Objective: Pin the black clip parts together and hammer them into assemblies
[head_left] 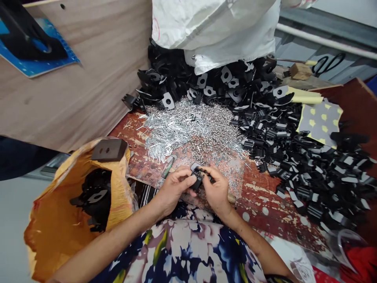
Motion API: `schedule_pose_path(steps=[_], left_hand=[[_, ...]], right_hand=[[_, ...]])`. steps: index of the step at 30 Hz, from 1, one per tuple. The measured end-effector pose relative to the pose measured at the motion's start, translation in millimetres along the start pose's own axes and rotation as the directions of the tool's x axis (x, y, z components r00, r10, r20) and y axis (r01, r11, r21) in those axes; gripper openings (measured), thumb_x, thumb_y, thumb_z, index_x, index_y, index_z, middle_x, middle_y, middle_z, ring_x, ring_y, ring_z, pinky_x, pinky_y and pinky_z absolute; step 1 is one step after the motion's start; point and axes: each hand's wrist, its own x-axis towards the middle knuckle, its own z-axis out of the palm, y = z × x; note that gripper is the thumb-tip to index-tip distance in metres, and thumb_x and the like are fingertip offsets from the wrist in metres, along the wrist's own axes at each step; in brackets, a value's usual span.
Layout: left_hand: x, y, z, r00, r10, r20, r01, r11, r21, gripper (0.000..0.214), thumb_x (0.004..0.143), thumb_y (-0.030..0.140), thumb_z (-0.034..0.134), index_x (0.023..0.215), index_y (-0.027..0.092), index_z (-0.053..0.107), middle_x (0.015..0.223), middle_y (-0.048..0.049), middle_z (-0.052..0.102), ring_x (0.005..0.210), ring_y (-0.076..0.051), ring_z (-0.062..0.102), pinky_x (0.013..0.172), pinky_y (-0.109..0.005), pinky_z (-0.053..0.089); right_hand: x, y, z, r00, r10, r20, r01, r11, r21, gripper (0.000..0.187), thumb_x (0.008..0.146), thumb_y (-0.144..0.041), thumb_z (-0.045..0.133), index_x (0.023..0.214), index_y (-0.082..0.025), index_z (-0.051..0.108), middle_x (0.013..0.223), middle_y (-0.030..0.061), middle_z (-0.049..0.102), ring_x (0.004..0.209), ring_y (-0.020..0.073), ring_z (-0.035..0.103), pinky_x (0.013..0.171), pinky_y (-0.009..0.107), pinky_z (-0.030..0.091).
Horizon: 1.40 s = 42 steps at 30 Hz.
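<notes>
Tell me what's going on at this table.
A person at the worn red table holds one small black clip part between both hands. The left hand and the right hand each pinch it. Just beyond the hands lies a heap of silver metal pins. A large pile of black parts spreads to the right. An orange sack on the left holds more black pieces.

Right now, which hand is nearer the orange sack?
Left. Left hand: just right of the orange sack. Right hand: farther right. Both grip a black part.
</notes>
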Motion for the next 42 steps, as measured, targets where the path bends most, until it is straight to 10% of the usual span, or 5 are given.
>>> schedule_pose_path(steps=[12, 28, 39, 42], left_hand=[[-6.2, 1.7, 3.2, 1.000, -0.003, 0.024, 0.004, 0.998, -0.070, 0.031, 0.081, 0.043, 0.082, 0.075, 0.014, 0.073, 0.093, -0.0016, 0.050, 0.068, -0.009, 0.055, 0.057, -0.019, 0.058], [-6.9, -10.8, 6.0, 0.996, 0.071, -0.049, -0.066, 0.992, 0.109, 0.039, 0.079, 0.050, 0.081, 0.076, 0.012, 0.070, 0.110, -0.0042, 0.050, 0.061, -0.006, 0.061, 0.052, -0.020, 0.059], [-10.9, -3.3, 3.4, 0.989, 0.147, 0.008, -0.145, 0.965, 0.219, 0.024, 0.082, 0.042, 0.081, 0.078, 0.018, 0.079, 0.111, -0.0078, 0.055, 0.114, -0.025, 0.056, 0.089, -0.029, 0.059], [-10.8, -6.5, 1.1, 0.997, 0.066, 0.045, -0.069, 0.996, 0.059, 0.024, 0.084, 0.042, 0.080, 0.083, 0.018, 0.077, 0.109, -0.0059, 0.057, 0.093, -0.018, 0.063, 0.074, -0.026, 0.060]], right_hand=[[-3.3, -11.2, -6.1, 0.944, -0.330, 0.020, 0.327, 0.920, -0.216, 0.027, 0.092, -0.011, 0.056, 0.104, -0.027, 0.074, 0.081, -0.0018, 0.073, 0.075, 0.0170, 0.062, 0.112, 0.057, 0.041], [-12.8, -10.7, -10.7, 0.949, -0.306, 0.074, 0.315, 0.914, -0.255, 0.027, 0.093, -0.011, 0.053, 0.105, -0.026, 0.072, 0.083, -0.0004, 0.072, 0.078, 0.0185, 0.063, 0.109, 0.055, 0.043], [-7.8, -14.2, -13.8, 0.961, -0.272, 0.046, 0.276, 0.951, -0.137, 0.026, 0.092, -0.012, 0.055, 0.102, -0.028, 0.074, 0.090, 0.0000, 0.075, 0.088, 0.0197, 0.068, 0.110, 0.055, 0.041], [-5.9, -18.7, -17.7, 0.958, -0.280, 0.061, 0.287, 0.942, -0.175, 0.026, 0.093, -0.014, 0.055, 0.103, -0.029, 0.075, 0.086, -0.0014, 0.074, 0.084, 0.0190, 0.066, 0.113, 0.056, 0.038]])
